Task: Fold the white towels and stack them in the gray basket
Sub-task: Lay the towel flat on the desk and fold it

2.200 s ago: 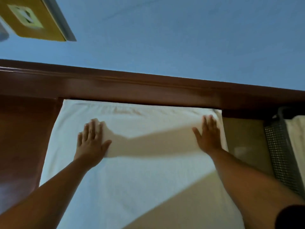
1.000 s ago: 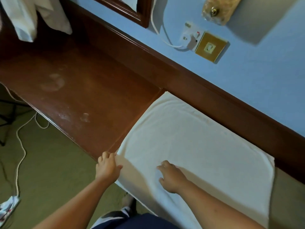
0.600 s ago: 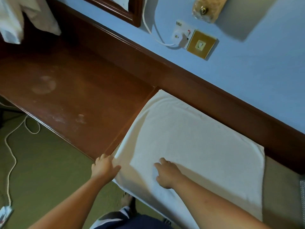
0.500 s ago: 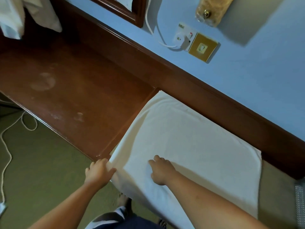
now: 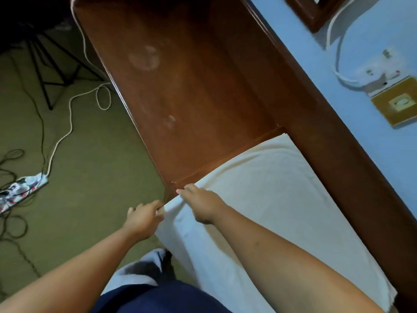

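While the left hand (image 5: 144, 219) is closed with fingers curled, it pinches the near left corner of the white towel (image 5: 270, 199) just off the desk's near edge, and the cloth puckers into a small ridge at the grip. The right hand (image 5: 202, 203) lies knuckles up on the same corner, just beside the left hand, its fingers (image 5: 184, 190) bent down onto the towel's left edge where it meets a raised wooden strip (image 5: 225, 160). Whether the thumb pinches cloth underneath is hidden, so the state of that grip cannot be told.

The towel is a soft rectangle of pale terry, spread flat on the right part of the wooden desk (image 5: 191, 86), its far edge against the dark back rail (image 5: 327, 143) and its near edge draping over the front. Faint creases run across the nap.

The desk top is glossy reddish-brown wood with dull pale rings and smudges on the left section. Beyond the rail stands a smooth blue wall (image 5: 388, 159) carrying a square brass switch plate (image 5: 398, 102) and a white socket (image 5: 379, 75) with a looped white cable. On the left, an olive carpet (image 5: 94, 166) bears a power strip (image 5: 22, 186), trailing cords, and thin black tripod legs (image 5: 45, 71).
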`<state>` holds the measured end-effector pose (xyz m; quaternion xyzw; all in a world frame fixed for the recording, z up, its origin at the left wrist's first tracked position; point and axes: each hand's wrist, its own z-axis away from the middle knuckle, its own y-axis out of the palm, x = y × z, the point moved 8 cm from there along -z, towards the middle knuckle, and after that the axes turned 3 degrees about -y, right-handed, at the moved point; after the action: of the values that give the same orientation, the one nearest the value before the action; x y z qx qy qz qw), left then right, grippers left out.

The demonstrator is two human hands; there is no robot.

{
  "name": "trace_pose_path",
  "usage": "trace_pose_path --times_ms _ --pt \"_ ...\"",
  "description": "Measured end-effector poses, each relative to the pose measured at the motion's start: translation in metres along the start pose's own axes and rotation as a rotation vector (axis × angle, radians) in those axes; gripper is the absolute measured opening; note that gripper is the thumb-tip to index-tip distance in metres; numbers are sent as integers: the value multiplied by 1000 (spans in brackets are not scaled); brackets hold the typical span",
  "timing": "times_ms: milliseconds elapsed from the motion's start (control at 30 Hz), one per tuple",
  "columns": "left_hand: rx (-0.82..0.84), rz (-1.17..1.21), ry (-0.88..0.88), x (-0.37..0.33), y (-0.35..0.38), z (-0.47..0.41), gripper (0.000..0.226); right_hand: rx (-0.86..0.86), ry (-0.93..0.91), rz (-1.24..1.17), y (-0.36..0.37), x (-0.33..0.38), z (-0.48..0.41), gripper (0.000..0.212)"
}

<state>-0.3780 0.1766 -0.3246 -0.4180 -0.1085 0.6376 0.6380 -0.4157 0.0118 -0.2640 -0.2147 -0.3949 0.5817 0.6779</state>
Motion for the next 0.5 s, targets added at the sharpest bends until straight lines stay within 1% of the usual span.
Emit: trace_pose_path --times_ms 100,167,233,300,400,500 --pt "-14 7 -2 2 2 -1 10 10 -29 46 -16 -12 -8 64" --pt "-13 -9 -23 0 3 -3 15 20 19 84 -26 -34 -13 55" --pt "-15 -26 -35 -6 5 -7 11 30 79 127 -35 -58 -17 46" --pt "-29 13 -18 -20 5 -9 9 46 114 161 -44 -80 -18 41" --pt "-80 147 -12 -47 1 -15 20 72 118 213 -56 -105 -21 36" --pt "-147 154 -8 -61 -5 -20 23 94 166 331 -71 -136 -18 34"
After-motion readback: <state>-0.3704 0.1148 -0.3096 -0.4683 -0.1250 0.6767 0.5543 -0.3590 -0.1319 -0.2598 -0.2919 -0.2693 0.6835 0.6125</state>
